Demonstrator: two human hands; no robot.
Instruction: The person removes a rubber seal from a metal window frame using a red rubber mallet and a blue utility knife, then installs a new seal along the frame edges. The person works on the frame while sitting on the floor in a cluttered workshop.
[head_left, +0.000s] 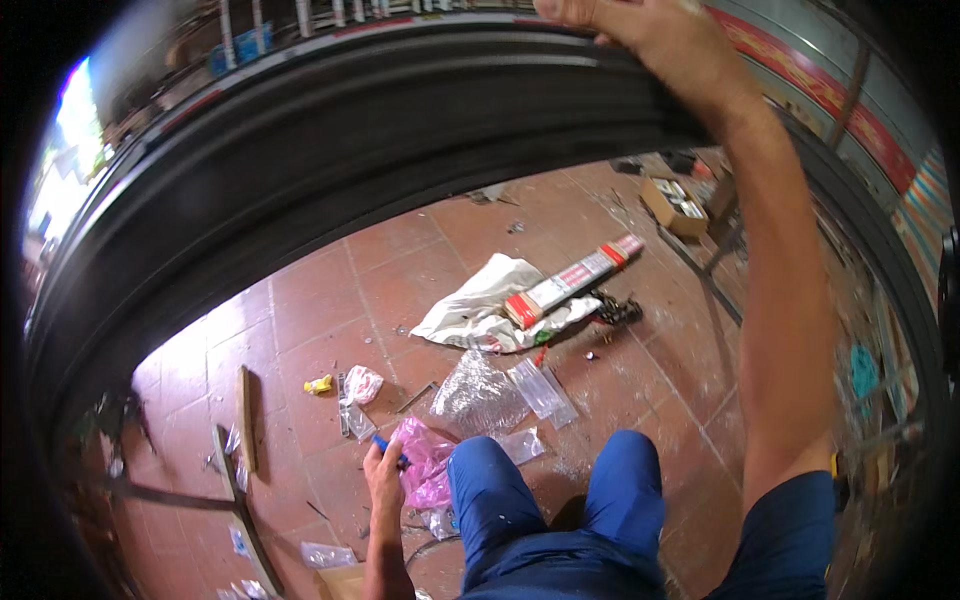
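Note:
My right arm reaches up, and my right hand (670,45) grips the upper edge of a long dark metal frame (370,110). Part of that hand is cut off at the picture's top. Low down, my left hand (383,475) is closed on a small blue object (379,441), perhaps a tool handle; its kind is not clear. Right beside this hand is a crumpled pink plastic bag (428,462), near my knees. Clear plastic wrapping (480,393) lies on the tiled floor beyond the bag.
A long red-and-white carton (575,280) rests on a white sack (485,305). An open small box (673,207) stands at far right. A wooden strip (246,420) and a metal bar (245,515) lie at left, near a yellow item (318,385) and scattered scraps.

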